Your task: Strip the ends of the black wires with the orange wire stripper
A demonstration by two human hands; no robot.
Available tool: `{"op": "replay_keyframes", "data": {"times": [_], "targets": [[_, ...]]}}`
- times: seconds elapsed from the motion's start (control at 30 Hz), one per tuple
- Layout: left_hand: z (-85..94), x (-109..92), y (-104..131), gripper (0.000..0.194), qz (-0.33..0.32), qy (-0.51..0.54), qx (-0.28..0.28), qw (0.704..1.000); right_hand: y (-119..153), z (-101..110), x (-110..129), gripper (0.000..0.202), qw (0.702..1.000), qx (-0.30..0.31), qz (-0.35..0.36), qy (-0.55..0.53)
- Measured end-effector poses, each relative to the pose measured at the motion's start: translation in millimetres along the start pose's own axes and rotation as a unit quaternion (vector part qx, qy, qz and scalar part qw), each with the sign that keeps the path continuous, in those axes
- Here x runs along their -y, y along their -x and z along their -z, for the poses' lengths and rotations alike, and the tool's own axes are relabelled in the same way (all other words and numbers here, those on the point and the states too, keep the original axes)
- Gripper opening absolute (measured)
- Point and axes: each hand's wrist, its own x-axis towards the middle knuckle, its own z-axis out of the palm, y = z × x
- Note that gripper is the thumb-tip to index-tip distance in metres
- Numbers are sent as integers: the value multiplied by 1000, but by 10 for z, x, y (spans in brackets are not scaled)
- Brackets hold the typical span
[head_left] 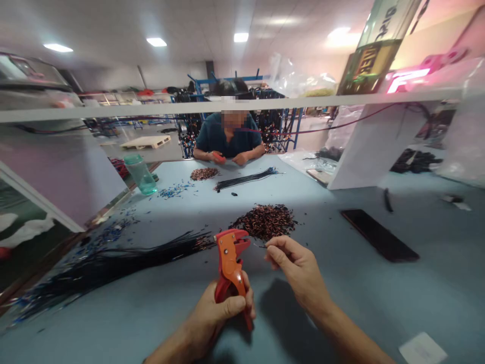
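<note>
Wrapped around the handles of a red and orange wire stripper [229,258] is my left hand [223,308]. The tool stands upright with its jaws toward the right. My right hand [295,265] pinches a thin dark wire [261,246], whose end points left toward the jaws and is apart from them. Just behind lies a heap of small dark and copper-coloured pieces [267,221]. A long bundle of black wires [125,263] stretches across the table to the left, its copper-coloured ends close to the tool.
Across the table [341,303] sits a person [229,134] holding a red tool. A smaller wire bundle [246,178], a copper-coloured pile [204,174] and a green bottle [141,174] lie or stand between us. At right lies a black phone [379,235]. A white shelf [151,110] spans overhead.
</note>
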Motion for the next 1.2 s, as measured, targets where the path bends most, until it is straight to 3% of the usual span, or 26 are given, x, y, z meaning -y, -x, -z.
{"op": "replay_keyframes", "data": {"times": [0.23,0.43,0.57,0.63,0.73,0.87,0.97,1.1,1.2], "targets": [[23,9,10,40,-17,-4,17,1000,67,-40,58,11,985,12,148,89],[12,-15,20,42,-23,-47,43,998,113,-101,36,13,985,-8,136,103],[24,-1,35,37,-76,-133,26,988,158,-141,37,12,987,-13,134,87],[48,8,38,27,-135,-234,-9,963,180,-160,50,12,988,-11,135,70],[88,16,32,15,-216,-392,-69,892,202,-182,65,10,994,-7,101,27],[95,12,13,19,-289,-508,-91,806,204,-211,35,10,995,-9,-43,-86],[71,12,7,26,-340,-557,-100,751,194,-235,-10,17,971,25,-130,-201],[58,28,8,27,-362,-594,-117,709,193,-249,-52,20,931,81,-205,-291],[67,34,6,28,-367,-612,-128,689,193,-234,-61,20,927,94,-212,-293]]}}
